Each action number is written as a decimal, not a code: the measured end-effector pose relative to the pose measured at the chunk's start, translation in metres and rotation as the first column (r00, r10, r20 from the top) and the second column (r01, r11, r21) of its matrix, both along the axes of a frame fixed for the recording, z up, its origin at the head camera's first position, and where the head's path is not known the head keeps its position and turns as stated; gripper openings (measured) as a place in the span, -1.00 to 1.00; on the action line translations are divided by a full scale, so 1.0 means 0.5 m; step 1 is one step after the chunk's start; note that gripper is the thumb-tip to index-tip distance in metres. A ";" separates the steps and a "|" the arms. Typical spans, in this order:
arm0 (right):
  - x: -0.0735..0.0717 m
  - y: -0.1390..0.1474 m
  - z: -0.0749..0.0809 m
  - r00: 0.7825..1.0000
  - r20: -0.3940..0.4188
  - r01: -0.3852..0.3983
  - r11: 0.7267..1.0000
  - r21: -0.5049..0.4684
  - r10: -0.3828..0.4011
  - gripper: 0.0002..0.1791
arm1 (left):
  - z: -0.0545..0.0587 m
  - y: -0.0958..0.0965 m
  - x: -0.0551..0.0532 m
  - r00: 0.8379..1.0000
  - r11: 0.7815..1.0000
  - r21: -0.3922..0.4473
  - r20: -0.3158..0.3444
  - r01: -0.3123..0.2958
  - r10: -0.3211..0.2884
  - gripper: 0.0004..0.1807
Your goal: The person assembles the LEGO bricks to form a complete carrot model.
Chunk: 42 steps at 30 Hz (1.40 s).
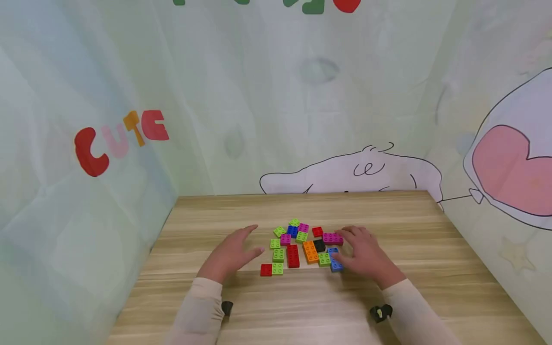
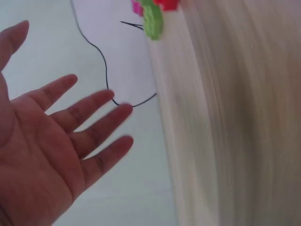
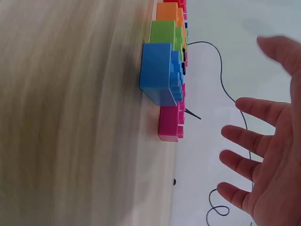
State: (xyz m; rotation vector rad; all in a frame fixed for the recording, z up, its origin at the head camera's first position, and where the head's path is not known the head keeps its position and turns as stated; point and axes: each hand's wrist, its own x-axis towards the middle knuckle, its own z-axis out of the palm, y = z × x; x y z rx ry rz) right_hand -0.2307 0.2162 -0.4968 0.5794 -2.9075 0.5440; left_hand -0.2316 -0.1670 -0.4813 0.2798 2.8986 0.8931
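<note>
Toy building bricks lie in a loose cluster on the wooden table. My left hand point(image 1: 232, 254) hovers at the cluster's left side, fingers spread and holding nothing; its nearest bricks are a red brick point(image 1: 266, 270) and a lime green brick point(image 1: 275, 244). On the other side my right hand point(image 1: 364, 251) is spread above the table, overlapping a light blue brick point(image 1: 334, 261) and close to a magenta brick point(image 1: 332, 238). The right wrist view shows its fingers point(image 3: 249, 110) apart from the blue brick point(image 3: 157, 68). Mid-cluster are a long red brick point(image 1: 293, 256) and an orange brick point(image 1: 310, 252).
Behind the orange brick sits a black brick point(image 1: 319, 246), and a dark blue brick point(image 1: 292, 231) lies farther back. The wooden table point(image 1: 293, 311) ends at a printed cloth backdrop point(image 1: 276, 120), which also hangs along both sides.
</note>
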 end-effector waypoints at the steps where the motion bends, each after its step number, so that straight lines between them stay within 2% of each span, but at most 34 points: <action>1: 0.000 -0.001 -0.003 1.000 0.009 0.004 1.000 -0.024 -0.004 -0.28 | -0.002 0.003 0.003 1.000 0.997 0.069 0.026 -0.017 0.015 -0.22; 3: 0.002 -0.002 -0.010 0.999 0.032 0.018 0.998 -0.055 -0.016 -0.33 | -0.009 0.011 0.008 0.998 0.980 0.194 0.054 -0.033 0.023 -0.32; 5: 0.004 -0.005 -0.019 0.998 0.051 0.029 0.997 -0.068 -0.025 -0.38 | -0.020 0.022 0.013 0.998 0.960 0.279 0.067 -0.032 0.014 -0.38; 7: 0.008 -0.009 -0.029 0.997 0.073 0.043 0.996 -0.077 -0.037 -0.40 | -0.034 0.034 0.017 0.997 0.946 0.323 0.080 -0.028 0.003 -0.43; 9: 0.010 -0.014 -0.039 0.994 0.096 0.063 0.994 -0.087 -0.054 -0.38 | -0.047 0.046 0.020 0.996 0.941 0.337 0.091 -0.027 -0.004 -0.45; 17: 0.012 -0.039 -0.066 0.983 0.151 0.120 0.984 -0.129 -0.101 -0.23 | -0.077 0.059 0.021 0.995 0.949 0.313 0.100 -0.041 0.010 -0.46; 21: 0.012 -0.047 -0.072 0.970 0.214 0.153 0.973 -0.172 -0.115 -0.26 | -0.092 0.054 0.018 0.994 0.952 0.305 0.108 -0.034 0.001 -0.50; 26: 0.009 -0.050 -0.080 0.962 0.245 0.178 0.962 -0.207 -0.125 -0.30 | -0.100 0.057 0.009 0.992 0.946 0.321 0.130 -0.044 0.002 -0.51; 31: 0.006 -0.051 -0.079 0.965 0.232 0.176 0.957 -0.230 -0.122 -0.34 | -0.092 0.072 -0.005 0.993 0.957 0.288 0.119 -0.024 -0.011 -0.48; 36: 0.007 -0.061 -0.082 0.972 0.208 0.156 0.966 -0.206 -0.112 -0.36 | -0.091 0.082 -0.017 0.995 0.970 0.243 0.091 0.004 -0.027 -0.53; 42: 0.014 -0.097 -0.070 0.988 0.102 0.132 0.979 -0.153 -0.117 -0.39 | -0.102 0.084 -0.025 0.997 0.973 0.231 0.069 0.020 -0.037 -0.61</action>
